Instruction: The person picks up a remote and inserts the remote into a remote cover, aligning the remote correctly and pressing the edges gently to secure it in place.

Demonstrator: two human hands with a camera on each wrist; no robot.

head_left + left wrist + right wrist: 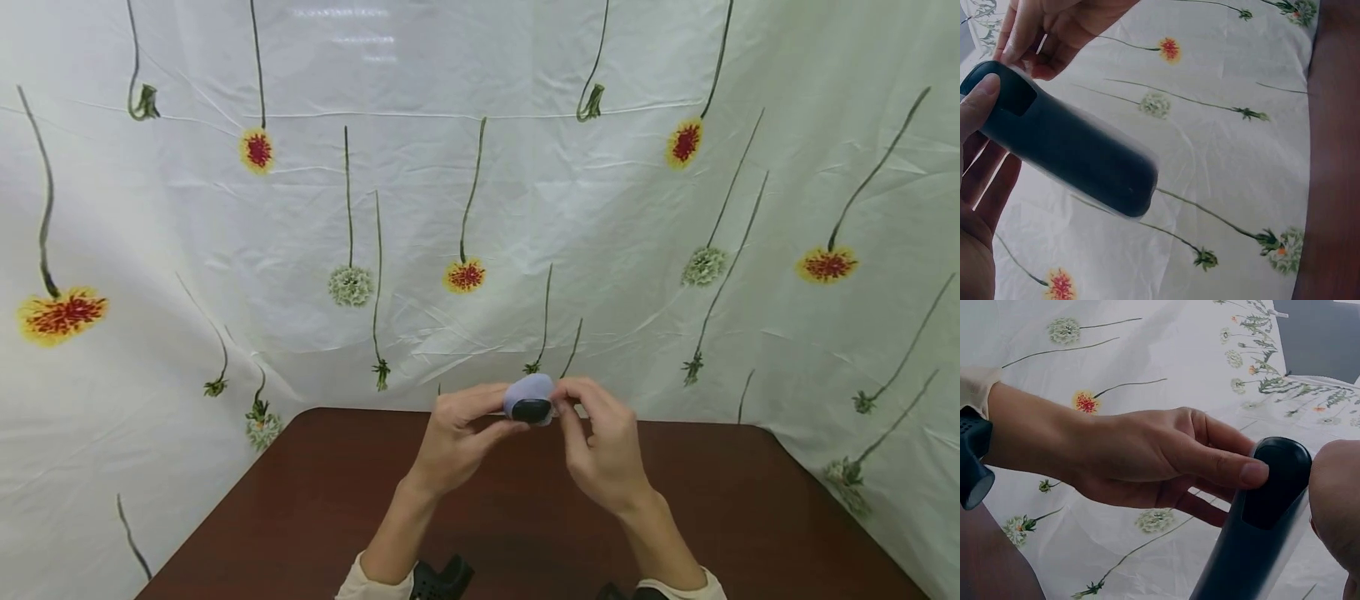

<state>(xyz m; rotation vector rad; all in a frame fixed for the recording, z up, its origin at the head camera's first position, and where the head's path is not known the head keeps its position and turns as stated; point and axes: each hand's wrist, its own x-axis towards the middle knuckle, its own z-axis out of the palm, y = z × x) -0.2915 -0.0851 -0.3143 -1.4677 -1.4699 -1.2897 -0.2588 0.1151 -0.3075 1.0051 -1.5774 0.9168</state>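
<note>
A slim, rounded cylindrical device (530, 387) is held up over the table's far edge. It looks lavender in the head view and dark blue in the wrist views, with a black panel (1277, 481) near one end. A pale, translucent layer shows along its sides. My left hand (455, 433) grips it, the thumb lying on the black panel. The device's long body (1085, 150) slants down from that hand in the left wrist view. At its other side, my right hand (603, 442) has thumb and index finger pinched at the edge; the exact spot they hold is hidden.
Below the hands is a dark reddish-brown table (337, 517) with rounded far corners. A white cloth (420, 208) printed with flowers hangs behind it and along its sides. Dark wrist-worn devices (442, 577) sit by the cream sleeves (375, 583).
</note>
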